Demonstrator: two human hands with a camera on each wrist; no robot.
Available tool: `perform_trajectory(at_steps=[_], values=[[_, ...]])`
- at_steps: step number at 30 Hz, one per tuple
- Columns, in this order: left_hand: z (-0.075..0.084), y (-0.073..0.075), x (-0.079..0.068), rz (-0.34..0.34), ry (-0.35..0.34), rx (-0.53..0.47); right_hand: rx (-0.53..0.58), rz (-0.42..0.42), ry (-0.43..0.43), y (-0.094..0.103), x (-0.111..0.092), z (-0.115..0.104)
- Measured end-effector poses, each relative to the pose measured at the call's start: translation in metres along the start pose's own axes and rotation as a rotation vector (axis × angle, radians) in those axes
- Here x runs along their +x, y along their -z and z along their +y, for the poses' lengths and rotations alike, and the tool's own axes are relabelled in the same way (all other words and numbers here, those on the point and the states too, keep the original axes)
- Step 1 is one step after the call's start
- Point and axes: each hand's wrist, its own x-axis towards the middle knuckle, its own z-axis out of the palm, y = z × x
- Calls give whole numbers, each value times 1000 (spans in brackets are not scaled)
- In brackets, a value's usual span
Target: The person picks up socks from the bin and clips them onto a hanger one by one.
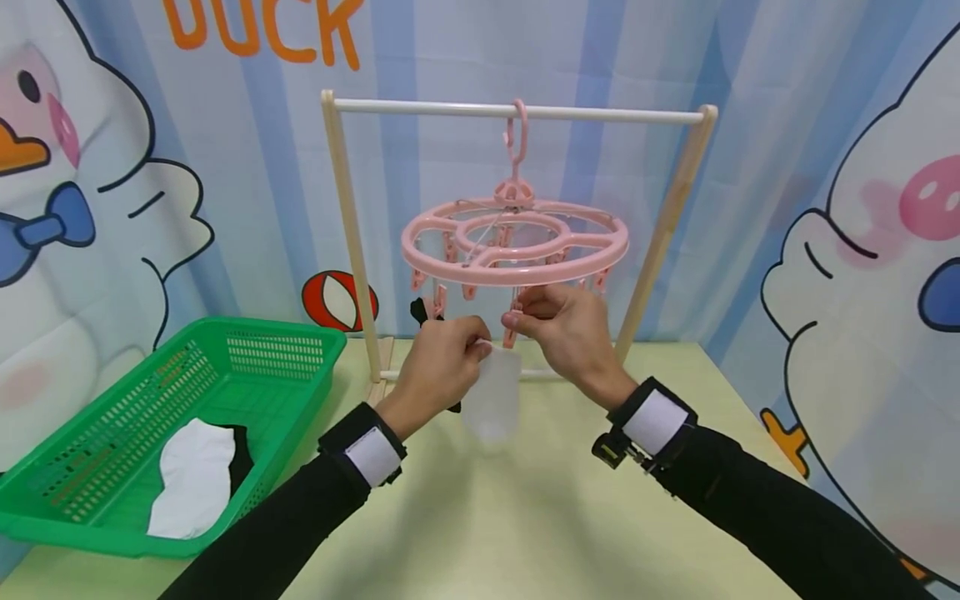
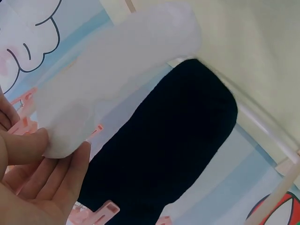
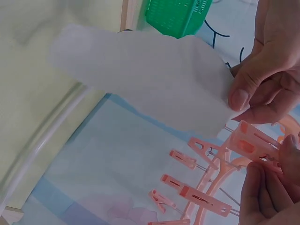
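My left hand [image 1: 442,358] pinches the end of a white sock [image 1: 492,396], which dangles below the round pink clip hanger [image 1: 517,274]. With thumb and fingertips, my right hand [image 1: 570,333] grips a pink clip [image 3: 251,143] hanging from that hanger. In the right wrist view, the held end of the sock lies close beside this clip. A black sock [image 2: 164,140] hangs from the hanger behind the white one, with a pink clip [image 2: 103,213] at its upper end. In the head view, my left hand mostly hides the black sock.
The hanger hooks over a white rod [image 1: 427,107] on a wooden-sided stand [image 1: 348,217]. To the left, a green basket [image 1: 300,333] holds a white sock [image 1: 191,479] and a black item [image 1: 240,458] partly under it. A duck-print curtain [image 1: 465,50] stands behind the table [image 1: 465,533].
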Motion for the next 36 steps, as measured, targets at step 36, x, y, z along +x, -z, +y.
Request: perform_trajectory(at_steps=[36], values=[[6, -5, 7, 122, -75, -59, -37, -15, -47, 1, -1, 1]])
